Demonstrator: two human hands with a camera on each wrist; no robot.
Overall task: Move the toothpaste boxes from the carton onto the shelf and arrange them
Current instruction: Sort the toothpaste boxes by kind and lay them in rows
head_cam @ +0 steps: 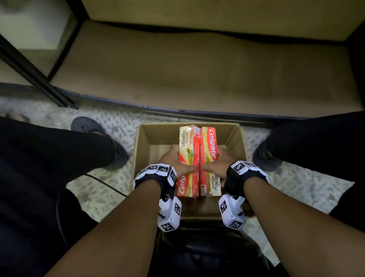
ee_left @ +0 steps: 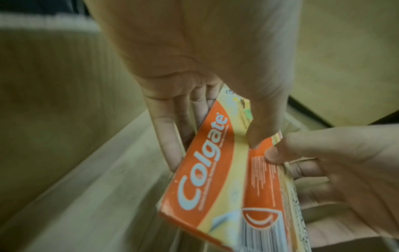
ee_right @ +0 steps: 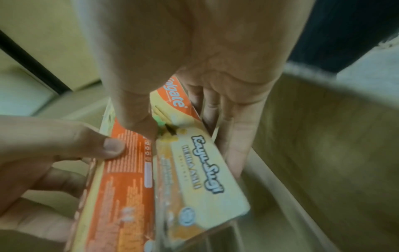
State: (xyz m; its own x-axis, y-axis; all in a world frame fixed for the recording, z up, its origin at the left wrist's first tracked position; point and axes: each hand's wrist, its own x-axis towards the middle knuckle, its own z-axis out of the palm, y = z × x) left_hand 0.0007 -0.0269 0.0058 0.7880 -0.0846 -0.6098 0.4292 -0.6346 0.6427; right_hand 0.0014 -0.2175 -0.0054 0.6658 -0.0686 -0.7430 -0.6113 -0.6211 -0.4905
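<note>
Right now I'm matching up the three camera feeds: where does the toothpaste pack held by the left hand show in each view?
Head: left toothpaste pack, centre, above the carton, in the left hand.
Left wrist: lower centre, "Colgate" face up, thumb on top.
Right wrist: lower left, orange back panel, beside the right hand and its pack.
Shared landmark: the two thumbs meeting at the seam between the packs.

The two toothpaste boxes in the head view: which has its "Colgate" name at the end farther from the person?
The box in the right hand, the right-hand box. The left-hand box, gripped by the left hand, has "Colgate" at the near end.
</note>
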